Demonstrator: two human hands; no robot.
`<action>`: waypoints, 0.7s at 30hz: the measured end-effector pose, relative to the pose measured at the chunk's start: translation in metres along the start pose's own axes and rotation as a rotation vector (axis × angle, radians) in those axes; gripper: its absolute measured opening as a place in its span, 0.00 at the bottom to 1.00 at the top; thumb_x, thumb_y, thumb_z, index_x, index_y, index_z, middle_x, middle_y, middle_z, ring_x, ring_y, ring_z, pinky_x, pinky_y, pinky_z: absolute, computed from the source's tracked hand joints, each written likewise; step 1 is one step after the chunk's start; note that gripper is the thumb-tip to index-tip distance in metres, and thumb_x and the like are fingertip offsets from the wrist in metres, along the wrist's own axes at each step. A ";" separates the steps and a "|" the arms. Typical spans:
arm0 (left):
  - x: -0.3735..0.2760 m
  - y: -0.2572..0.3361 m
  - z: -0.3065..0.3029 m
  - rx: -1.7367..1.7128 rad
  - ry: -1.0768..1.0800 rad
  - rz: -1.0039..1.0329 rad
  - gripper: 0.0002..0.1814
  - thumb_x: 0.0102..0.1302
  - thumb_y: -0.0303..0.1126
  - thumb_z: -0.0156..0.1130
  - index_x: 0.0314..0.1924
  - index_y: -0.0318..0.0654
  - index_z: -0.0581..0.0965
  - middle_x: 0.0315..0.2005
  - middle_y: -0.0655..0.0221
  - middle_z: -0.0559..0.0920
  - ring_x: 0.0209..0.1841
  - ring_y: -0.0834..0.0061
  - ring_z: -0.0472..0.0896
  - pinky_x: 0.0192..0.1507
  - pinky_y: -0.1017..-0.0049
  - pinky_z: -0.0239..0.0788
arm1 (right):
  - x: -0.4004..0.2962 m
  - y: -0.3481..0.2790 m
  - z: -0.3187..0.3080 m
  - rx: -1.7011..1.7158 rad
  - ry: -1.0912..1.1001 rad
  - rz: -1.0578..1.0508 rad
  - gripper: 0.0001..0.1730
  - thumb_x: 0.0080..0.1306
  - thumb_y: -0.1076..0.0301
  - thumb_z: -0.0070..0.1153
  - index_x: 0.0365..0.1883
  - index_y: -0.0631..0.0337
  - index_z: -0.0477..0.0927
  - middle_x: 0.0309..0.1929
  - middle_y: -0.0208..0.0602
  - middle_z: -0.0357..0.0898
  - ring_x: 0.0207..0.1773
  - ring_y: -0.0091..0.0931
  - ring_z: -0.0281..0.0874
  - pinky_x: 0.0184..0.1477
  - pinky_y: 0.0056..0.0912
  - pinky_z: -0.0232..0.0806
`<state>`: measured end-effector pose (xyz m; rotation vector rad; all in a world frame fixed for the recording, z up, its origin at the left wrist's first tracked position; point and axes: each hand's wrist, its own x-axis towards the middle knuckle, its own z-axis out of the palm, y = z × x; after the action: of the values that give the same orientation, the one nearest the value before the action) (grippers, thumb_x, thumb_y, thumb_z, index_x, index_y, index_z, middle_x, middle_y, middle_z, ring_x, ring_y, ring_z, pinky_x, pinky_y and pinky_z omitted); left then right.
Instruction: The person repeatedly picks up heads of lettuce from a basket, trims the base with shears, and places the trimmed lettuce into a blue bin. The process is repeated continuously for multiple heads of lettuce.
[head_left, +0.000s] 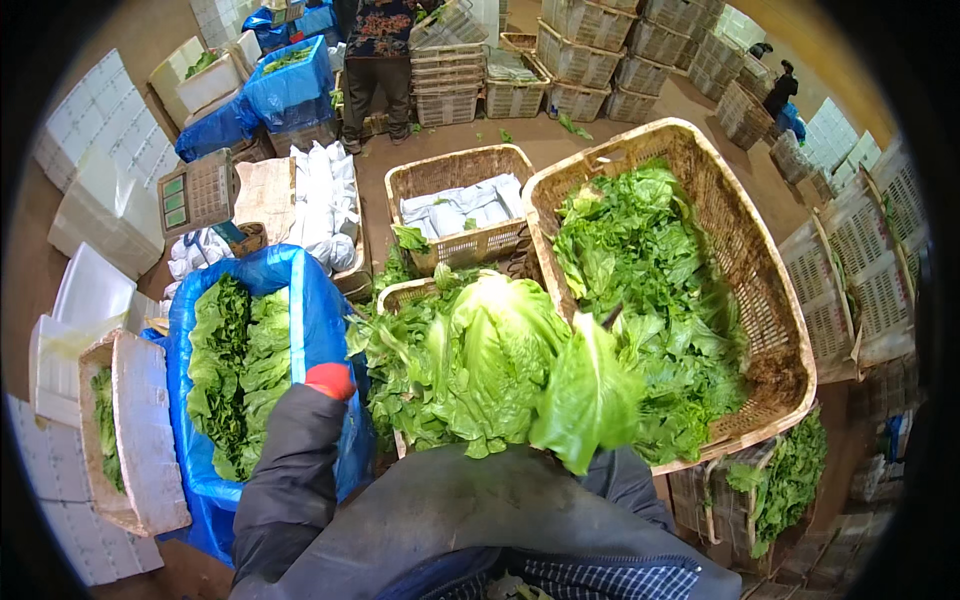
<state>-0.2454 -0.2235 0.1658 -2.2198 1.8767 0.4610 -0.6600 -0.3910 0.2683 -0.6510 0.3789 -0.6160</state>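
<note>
My left hand (330, 380), in a red glove, is by the right rim of a box lined with blue plastic (300, 322); its fingers are hidden. Rows of leafy lettuce (266, 375) lie inside that box. In front of me a large head of lettuce (499, 360) rests on loose leaves over a plastic crate (411, 291). A single blurred lettuce leaf (589, 397) hangs to its right. My right hand is out of view behind the leaves; only its dark sleeve shows. Right of the head, a big tilted crate (772, 300) holds many loose green leaves (645, 247).
Ahead stands a crate (461, 157) with white wrapped bundles (465, 206). A scale (196, 191) and white bundles (326, 187) are at the left, with foam boxes (142, 442) nearer. Stacked crates (581, 45) and a standing person (379, 67) are farther back.
</note>
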 end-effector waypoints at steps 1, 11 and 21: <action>-0.002 0.022 -0.036 -0.522 0.015 0.023 0.26 0.64 0.39 0.56 0.61 0.38 0.68 0.56 0.60 0.73 0.59 0.67 0.70 0.60 0.70 0.60 | -0.004 -0.001 -0.008 0.007 0.012 -0.012 0.35 0.62 0.57 0.58 0.63 0.60 0.61 0.54 0.40 0.74 0.52 0.29 0.75 0.47 0.36 0.71; 0.001 0.086 -0.180 -0.950 0.439 0.259 0.25 0.62 0.32 0.61 0.60 0.41 0.70 0.47 0.68 0.80 0.46 0.73 0.77 0.50 0.74 0.68 | 0.001 0.004 -0.007 -0.046 0.025 0.031 0.29 0.64 0.57 0.55 0.60 0.62 0.66 0.53 0.42 0.75 0.53 0.30 0.74 0.49 0.38 0.71; 0.056 0.125 -0.076 -2.460 -0.439 0.648 0.38 0.67 0.59 0.45 0.67 0.40 0.56 0.39 0.65 0.78 0.41 0.69 0.77 0.49 0.64 0.70 | 0.030 -0.042 0.028 -0.704 0.228 -0.009 0.24 0.62 0.65 0.58 0.54 0.66 0.73 0.45 0.37 0.81 0.39 0.25 0.81 0.34 0.24 0.70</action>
<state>-0.3519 -0.3237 0.2224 0.2785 -0.4593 -1.7913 -0.6408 -0.4243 0.3126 -1.2579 0.8224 -0.5624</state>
